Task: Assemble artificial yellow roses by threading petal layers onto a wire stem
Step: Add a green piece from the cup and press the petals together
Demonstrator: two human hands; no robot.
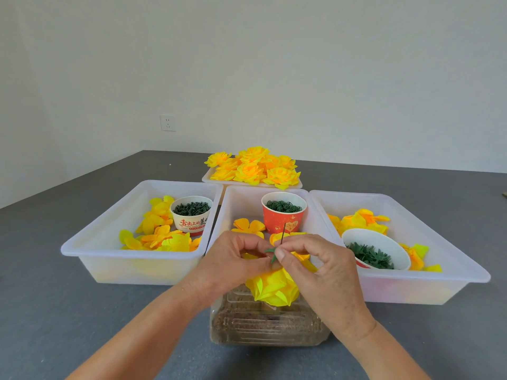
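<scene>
Threading: a green calyx (pixel 270 255) is pinched on the wire (pixel 282 233) by both hands.
Wire axis: pointed to 12 o'clock, rose (pixel 274 289) hung at 6.
Left hand (pixel 233 264): curled, steadying at 9.
Right hand (pixel 310 259): thumb and finger pinched at 3, equally near.

Both forearms are showing bare from the bottom edge of the view up to the wrists, with no sleeve reaching into sight. The left hand (pixel 233 259) and the right hand (pixel 315 266) are wearing no gloves, rings, watch or bracelet. The right thumbnail is looking short and unpainted.
</scene>
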